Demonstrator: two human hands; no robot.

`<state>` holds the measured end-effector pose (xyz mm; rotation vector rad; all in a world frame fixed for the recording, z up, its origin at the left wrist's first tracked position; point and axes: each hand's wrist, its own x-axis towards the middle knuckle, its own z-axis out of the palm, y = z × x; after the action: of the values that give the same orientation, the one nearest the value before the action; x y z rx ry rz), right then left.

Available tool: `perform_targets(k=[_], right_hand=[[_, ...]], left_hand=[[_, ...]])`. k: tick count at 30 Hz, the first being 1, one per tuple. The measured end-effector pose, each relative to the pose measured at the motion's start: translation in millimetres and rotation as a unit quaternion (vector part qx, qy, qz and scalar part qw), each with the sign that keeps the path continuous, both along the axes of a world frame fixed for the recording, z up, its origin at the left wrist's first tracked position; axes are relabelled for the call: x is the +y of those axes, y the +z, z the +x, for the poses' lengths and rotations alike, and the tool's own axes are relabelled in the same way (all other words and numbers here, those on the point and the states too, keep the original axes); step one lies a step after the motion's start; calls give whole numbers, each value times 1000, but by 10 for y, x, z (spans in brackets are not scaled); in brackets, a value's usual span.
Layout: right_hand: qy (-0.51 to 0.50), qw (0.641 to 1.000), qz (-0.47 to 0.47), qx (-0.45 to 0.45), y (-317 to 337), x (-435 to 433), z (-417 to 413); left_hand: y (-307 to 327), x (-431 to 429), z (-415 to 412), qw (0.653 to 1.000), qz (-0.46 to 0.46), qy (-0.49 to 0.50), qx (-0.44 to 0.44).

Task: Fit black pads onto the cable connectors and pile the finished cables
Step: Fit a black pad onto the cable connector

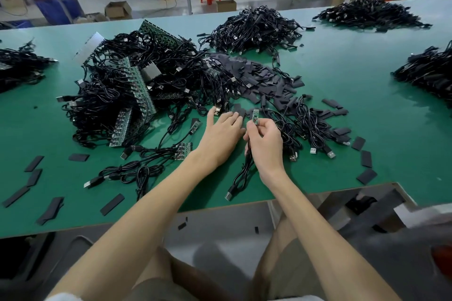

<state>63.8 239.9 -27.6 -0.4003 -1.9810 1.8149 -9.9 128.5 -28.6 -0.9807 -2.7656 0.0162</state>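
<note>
My right hand (265, 146) pinches a black cable just below its small green connector board (255, 117), which stands upright above my fingers. The cable (242, 173) hangs down from that hand to a USB plug near the table's front edge. My left hand (221, 137) lies flat with straight fingers, its fingertips touching a black pad (241, 113) on the green table (367, 95). A heap of loose black pads (264, 80) sits just beyond both hands. A tangle of cables with green boards (127, 90) fills the left middle.
Piles of black cables lie at the far middle (254, 29), far right (369, 13), right edge (428, 71) and left edge (17, 68). Single pads are scattered at the front left (52, 210) and front right (366, 176). Loose cables (137, 171) lie near the front edge.
</note>
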Motion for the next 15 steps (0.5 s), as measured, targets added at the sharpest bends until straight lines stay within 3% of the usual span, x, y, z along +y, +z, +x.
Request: perform_targets(k=[6, 11, 15], right_hand=[[-4, 1000, 24, -3, -26, 6, 4], [4, 1000, 30, -7, -29, 2, 9], [4, 1000, 21, -9, -24, -1, 11]], left_hand=[[-42, -183, 256, 998, 66, -1, 22], [-7, -299, 384, 984, 175, 29, 1], [22, -294, 420, 981, 187, 54, -8]])
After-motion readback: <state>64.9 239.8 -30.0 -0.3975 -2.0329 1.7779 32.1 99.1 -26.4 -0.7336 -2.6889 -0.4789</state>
